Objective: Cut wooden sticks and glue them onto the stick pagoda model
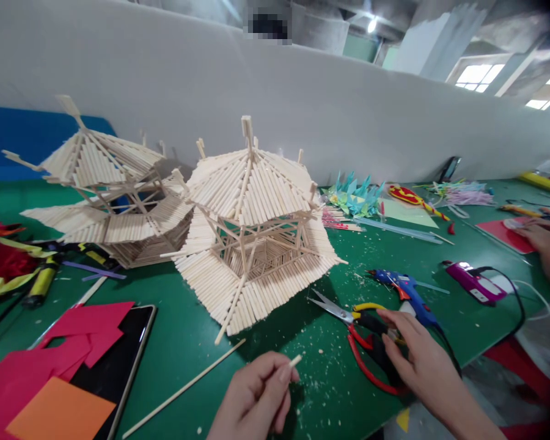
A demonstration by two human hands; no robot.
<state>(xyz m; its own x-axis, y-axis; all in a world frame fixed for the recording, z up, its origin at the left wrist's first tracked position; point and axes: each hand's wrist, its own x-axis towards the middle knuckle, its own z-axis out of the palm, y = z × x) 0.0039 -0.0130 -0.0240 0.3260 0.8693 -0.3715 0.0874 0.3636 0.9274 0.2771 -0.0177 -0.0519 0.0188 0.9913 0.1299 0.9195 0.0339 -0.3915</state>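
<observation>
My left hand [256, 394] is closed at the front edge of the table, pinching a short piece of thin wooden stick [295, 361] between thumb and fingers. My right hand [417, 360] lies over the handles of scissors [341, 310] with silver blades and red, yellow and black handles. Its fingers are apart and touch the handles; whether other tools lie under them I cannot tell. A longer wooden stick [186, 388] rests on the table left of my left hand. Beyond both hands stands a pavilion model [252, 244] built of wooden sticks, with two roof tiers.
A second stick pavilion [110, 195] stands at left. A blue glue gun [407, 293] lies beyond my right hand, with a purple device [476, 284] farther right. Red paper [96, 318] and an orange sheet [62, 410] cover a tablet [140, 342]. Another person's hand [543, 235] touches a red card [504, 232].
</observation>
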